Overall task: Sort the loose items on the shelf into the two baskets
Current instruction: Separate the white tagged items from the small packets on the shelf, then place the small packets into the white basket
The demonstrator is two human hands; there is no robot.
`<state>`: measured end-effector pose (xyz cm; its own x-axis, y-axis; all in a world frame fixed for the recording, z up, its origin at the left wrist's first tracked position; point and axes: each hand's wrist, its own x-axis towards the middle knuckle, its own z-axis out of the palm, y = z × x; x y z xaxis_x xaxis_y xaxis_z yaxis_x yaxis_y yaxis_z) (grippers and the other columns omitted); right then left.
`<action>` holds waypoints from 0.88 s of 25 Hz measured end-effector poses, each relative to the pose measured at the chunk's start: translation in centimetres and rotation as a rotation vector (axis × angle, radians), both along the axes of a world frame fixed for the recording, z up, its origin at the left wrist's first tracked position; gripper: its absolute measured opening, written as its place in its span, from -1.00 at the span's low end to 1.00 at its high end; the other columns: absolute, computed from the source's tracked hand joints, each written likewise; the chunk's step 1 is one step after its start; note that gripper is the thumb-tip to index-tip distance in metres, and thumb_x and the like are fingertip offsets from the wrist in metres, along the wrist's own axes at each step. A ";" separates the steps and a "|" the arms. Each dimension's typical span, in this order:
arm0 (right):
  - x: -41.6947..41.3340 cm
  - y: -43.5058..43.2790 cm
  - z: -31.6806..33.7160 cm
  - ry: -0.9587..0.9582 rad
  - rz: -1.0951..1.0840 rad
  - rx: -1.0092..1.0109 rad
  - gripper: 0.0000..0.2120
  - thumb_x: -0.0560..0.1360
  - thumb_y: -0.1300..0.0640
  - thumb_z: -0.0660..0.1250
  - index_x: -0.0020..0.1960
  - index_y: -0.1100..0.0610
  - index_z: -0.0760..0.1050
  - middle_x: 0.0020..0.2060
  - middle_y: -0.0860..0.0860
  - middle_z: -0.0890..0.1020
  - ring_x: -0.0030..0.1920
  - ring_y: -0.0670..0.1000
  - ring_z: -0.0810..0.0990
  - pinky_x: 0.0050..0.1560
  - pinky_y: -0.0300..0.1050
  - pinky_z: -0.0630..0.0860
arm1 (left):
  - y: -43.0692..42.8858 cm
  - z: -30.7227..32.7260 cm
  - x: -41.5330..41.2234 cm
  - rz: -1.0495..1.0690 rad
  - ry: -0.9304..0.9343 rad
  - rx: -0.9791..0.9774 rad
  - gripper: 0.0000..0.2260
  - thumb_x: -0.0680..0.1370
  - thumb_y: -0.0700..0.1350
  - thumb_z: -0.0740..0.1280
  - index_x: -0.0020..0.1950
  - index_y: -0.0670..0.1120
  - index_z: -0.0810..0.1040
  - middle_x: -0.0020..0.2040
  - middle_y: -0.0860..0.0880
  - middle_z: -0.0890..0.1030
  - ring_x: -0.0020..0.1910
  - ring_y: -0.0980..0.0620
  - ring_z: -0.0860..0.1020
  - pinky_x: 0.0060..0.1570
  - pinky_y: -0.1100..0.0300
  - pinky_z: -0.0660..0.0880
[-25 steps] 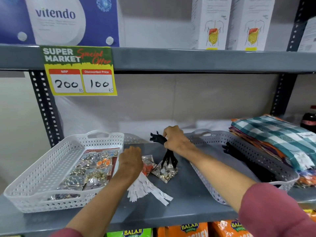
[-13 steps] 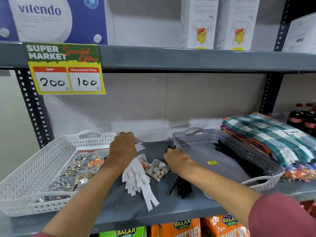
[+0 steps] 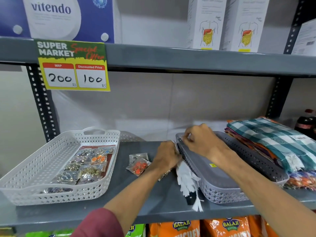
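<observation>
A white basket point(image 3: 56, 197) on the left of the grey shelf holds several clear packets of jewellery point(image 3: 89, 165). A grey basket point(image 3: 222, 194) sits to the right. My left hand point(image 3: 166, 156) presses a bundle of white zippers point(image 3: 187, 182) against the grey basket's left wall; the bundle hangs down, with a black zipper end point(image 3: 190, 199) showing beneath. My right hand point(image 3: 200, 141) pinches the bundle's top at the basket's far-left corner. A loose packet of orange earrings point(image 3: 138, 164) lies between the baskets. A gold packet point(image 3: 164, 175) peeks out under my left wrist.
Folded checked cloths point(image 3: 273, 139) are stacked against the grey basket's right side, with dark bottles point(image 3: 306, 124) behind. A yellow price sign point(image 3: 73, 65) hangs from the upper shelf. Snack bags point(image 3: 183, 228) fill the shelf below.
My left hand carried the white zippers right from the shelf's middle to the grey basket's side. My right hand left the black zippers and rose to the basket's far corner.
</observation>
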<state>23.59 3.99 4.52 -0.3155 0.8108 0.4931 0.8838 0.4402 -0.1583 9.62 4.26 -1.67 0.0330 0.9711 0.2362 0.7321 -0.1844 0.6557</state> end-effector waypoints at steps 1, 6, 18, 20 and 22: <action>-0.1 0.0 -0.6 0.007 0.027 -0.017 -0.81 0.51 0.09 0.31 -0.12 0.10 0.69 -0.24 0.09 0.71 -0.19 0.13 0.67 -0.19 -0.19 0.56 | 0.1 -0.7 0.3 -0.044 -0.044 -0.074 -0.88 0.46 -0.28 0.40 -0.27 -0.27 0.59 -0.38 -0.12 0.62 -0.45 0.00 0.65 -0.36 0.20 0.65; -1.6 1.2 -2.2 0.033 0.145 -0.093 -0.79 0.45 0.20 0.26 -0.28 0.09 0.63 -0.37 0.01 0.65 -0.41 -0.03 0.59 -0.24 -0.06 0.62 | 1.5 1.7 -3.7 -0.089 0.121 0.080 -0.88 0.45 -0.35 0.37 -0.11 -0.26 0.70 -0.18 -0.19 0.73 -0.25 -0.09 0.71 -0.10 0.02 0.67; -9.4 4.1 -5.7 -0.313 0.127 -0.722 -0.39 0.40 -0.20 0.47 0.26 0.22 0.55 0.23 0.10 0.62 0.20 0.10 0.59 0.13 -0.13 0.48 | 5.3 0.9 -12.9 -0.298 0.795 -0.375 -0.48 0.39 -0.14 0.53 0.31 -0.04 0.49 0.30 -0.09 0.55 0.25 -0.11 0.52 0.28 -0.03 0.46; -9.5 4.1 -5.6 -0.252 0.135 -0.763 -0.42 0.40 -0.15 0.49 0.29 0.19 0.57 0.27 0.07 0.61 0.24 0.08 0.57 0.15 -0.17 0.44 | 5.3 1.3 -13.3 -0.285 0.774 -0.430 -0.57 0.43 -0.18 0.48 0.29 -0.11 0.51 0.27 -0.15 0.58 0.05 -0.03 0.60 0.06 0.10 0.57; -9.8 3.9 -4.9 -0.176 0.140 -0.806 -0.34 0.40 -0.09 0.51 0.40 0.17 0.46 0.35 0.05 0.54 0.31 0.08 0.51 0.23 -0.16 0.42 | 5.3 1.9 -14.0 -0.261 0.899 -0.382 -0.63 0.50 -0.19 0.39 0.31 -0.14 0.52 0.26 -0.15 0.60 -0.23 0.13 0.58 -0.31 0.28 0.55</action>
